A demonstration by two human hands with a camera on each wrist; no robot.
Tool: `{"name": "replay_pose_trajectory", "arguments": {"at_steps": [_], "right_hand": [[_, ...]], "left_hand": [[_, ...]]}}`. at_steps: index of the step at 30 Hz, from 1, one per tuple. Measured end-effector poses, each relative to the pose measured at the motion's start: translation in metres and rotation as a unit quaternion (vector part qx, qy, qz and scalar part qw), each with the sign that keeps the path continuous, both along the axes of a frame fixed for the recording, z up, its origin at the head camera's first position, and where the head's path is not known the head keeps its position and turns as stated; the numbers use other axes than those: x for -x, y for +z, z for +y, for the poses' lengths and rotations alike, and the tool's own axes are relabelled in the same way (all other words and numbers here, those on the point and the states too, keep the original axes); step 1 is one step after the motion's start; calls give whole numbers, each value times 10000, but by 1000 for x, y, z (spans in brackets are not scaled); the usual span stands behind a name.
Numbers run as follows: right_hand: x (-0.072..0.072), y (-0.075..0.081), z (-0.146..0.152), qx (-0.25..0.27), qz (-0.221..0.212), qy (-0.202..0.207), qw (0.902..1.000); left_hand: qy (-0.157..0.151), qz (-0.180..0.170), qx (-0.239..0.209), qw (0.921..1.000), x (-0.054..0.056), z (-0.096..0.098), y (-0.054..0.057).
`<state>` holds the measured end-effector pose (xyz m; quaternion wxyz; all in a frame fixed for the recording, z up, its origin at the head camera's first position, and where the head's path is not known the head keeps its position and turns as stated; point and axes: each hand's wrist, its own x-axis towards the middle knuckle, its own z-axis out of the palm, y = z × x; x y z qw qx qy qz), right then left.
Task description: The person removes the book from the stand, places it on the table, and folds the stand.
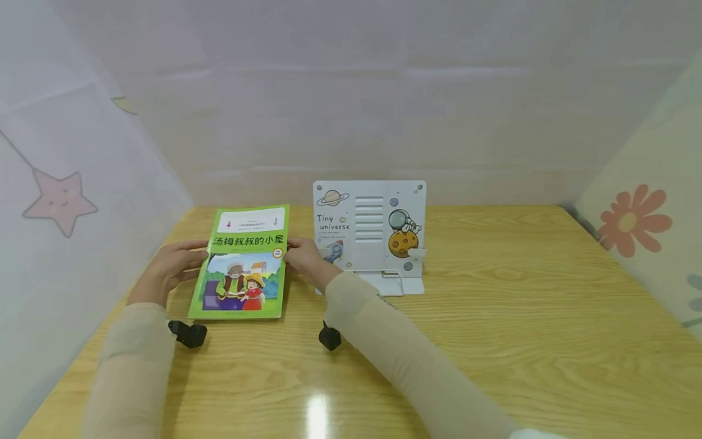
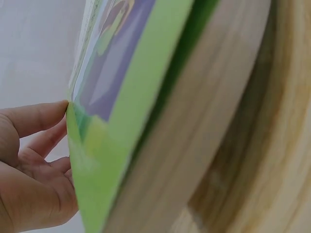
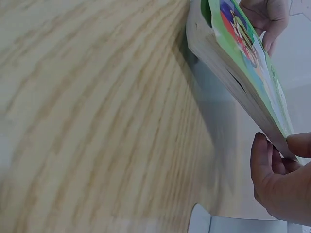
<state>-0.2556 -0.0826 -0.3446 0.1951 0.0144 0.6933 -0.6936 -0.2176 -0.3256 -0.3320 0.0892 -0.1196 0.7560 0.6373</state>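
Note:
A paperback book point(image 1: 241, 262) with a green border and a cartoon cover is held between both hands at the left of the table. My left hand point(image 1: 172, 268) grips its left edge; in the left wrist view the thumb point(image 2: 41, 116) meets the edge of the green cover point(image 2: 112, 160). My right hand point(image 1: 309, 259) pinches the right edge, with the thumb on the cover side and the fingers underneath in the right wrist view. There the book's page block point(image 3: 233, 82) stands at a slant over the wood.
Just right of the book stands a white book stand point(image 1: 368, 225) printed with planets and an astronaut, its wire support at the front. Black wrist devices point(image 1: 189, 334) sit by both sleeves. The wooden table point(image 1: 521, 305) meets patterned cloth walls point(image 1: 384, 110) at the back and sides.

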Motion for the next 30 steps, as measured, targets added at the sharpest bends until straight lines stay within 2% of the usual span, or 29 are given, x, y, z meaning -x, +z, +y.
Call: {"name": "replay_pose_trajectory", "arguments": {"at_steps": [8, 14, 19, 24, 30], "right_hand": [[1, -10, -2, -212, 11, -77, 9997], [1, -16, -4, -194, -203, -303, 9991], [0, -20, -7, -272, -164, -444, 9985], [-2, -23, -7, -334, -187, -366, 9986], [-4, -22, -6, -308, -224, -314, 9988]], "left_hand": [[293, -458, 431, 9976, 11, 5, -7], [298, -482, 646, 9963, 15, 9, -11], [291, -559, 896, 9940, 18, 9, -16], [476, -740, 1220, 9886, 18, 11, -20], [596, -672, 1343, 9869, 18, 11, -24]]}}
